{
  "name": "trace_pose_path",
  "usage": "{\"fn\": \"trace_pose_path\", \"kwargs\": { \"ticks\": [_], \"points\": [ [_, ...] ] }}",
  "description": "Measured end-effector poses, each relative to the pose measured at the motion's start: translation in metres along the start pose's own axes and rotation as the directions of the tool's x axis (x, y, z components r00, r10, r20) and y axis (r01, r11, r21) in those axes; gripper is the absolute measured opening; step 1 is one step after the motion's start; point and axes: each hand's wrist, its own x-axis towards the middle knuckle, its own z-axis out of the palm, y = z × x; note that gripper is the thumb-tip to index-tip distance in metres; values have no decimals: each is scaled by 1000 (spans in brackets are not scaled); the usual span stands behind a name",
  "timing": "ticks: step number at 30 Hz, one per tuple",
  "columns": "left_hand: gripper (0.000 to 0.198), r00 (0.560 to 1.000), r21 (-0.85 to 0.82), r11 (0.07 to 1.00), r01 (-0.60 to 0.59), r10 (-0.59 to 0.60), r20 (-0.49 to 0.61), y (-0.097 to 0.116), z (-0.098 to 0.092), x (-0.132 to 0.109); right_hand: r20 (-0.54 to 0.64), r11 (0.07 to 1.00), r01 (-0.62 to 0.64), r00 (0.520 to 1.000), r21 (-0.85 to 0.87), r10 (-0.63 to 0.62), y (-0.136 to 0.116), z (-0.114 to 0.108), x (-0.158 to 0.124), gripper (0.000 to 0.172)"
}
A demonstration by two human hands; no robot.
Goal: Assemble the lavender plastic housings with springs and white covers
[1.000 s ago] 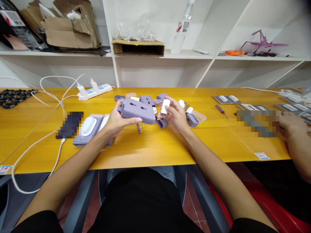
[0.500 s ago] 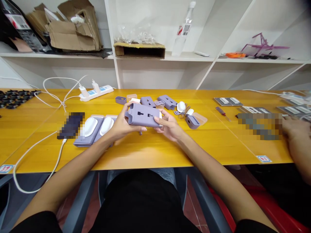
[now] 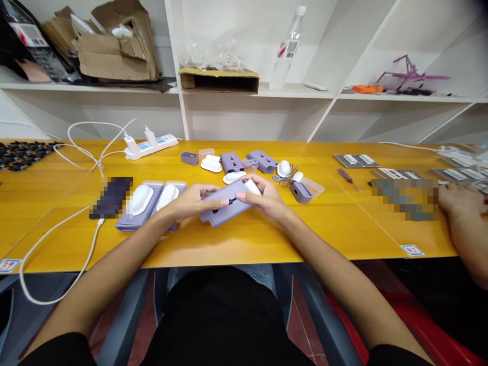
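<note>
Both my hands grip a purple casing [image 3: 224, 212] with dark slots, tilted above the table's middle. My left hand [image 3: 194, 202] wraps its left end, thumb on the top face. My right hand [image 3: 267, 197] closes round the right end, where a white piece [image 3: 252, 187] shows. Behind lie two purple casings [image 3: 231, 162], white oval parts [image 3: 211, 163] and a small purple box [image 3: 189, 157]. To the right are another purple box [image 3: 301, 192] and thin coiled wire. Two purple units [image 3: 139, 208] topped with white ovals stand left of my left hand.
A blurred dark phone-like object [image 3: 111, 197], white cables and a power strip [image 3: 151, 147] lie on the left. At right are a screwdriver [image 3: 346, 176], grey plates [image 3: 356, 160] and another person's hand [image 3: 463, 203]. Shelves [image 3: 316, 91] rise behind the table.
The held casing has tilted, its left end swinging down towards me. My left thumb has moved onto its top face, and white parts behind it have come into view.
</note>
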Motion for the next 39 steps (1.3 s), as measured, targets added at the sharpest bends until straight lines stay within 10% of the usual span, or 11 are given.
{"fn": "trace_pose_path", "kwargs": {
  "ticks": [5,13,23,33,39],
  "points": [
    [52,998,132,990,44,-49,38,-3,15,-3,161,966,112,984,-233,-75,-1,7,-4,48],
    [56,994,-23,995,-100,99,-42,3,32,-7,43,991,59,997,122,-65,-4,-3,1,44],
    [53,937,222,915,-336,349,-22,-8,32,-4,-45,973,209,978,101,-206,-9,-9,2,38],
    [67,746,630,543,-556,660,90,-17,29,-3,54,982,163,984,97,-169,-29,-11,-13,50],
    [73,737,711,479,-514,672,80,-25,27,0,109,987,115,986,112,-128,-26,-11,-10,42]
  ]
}}
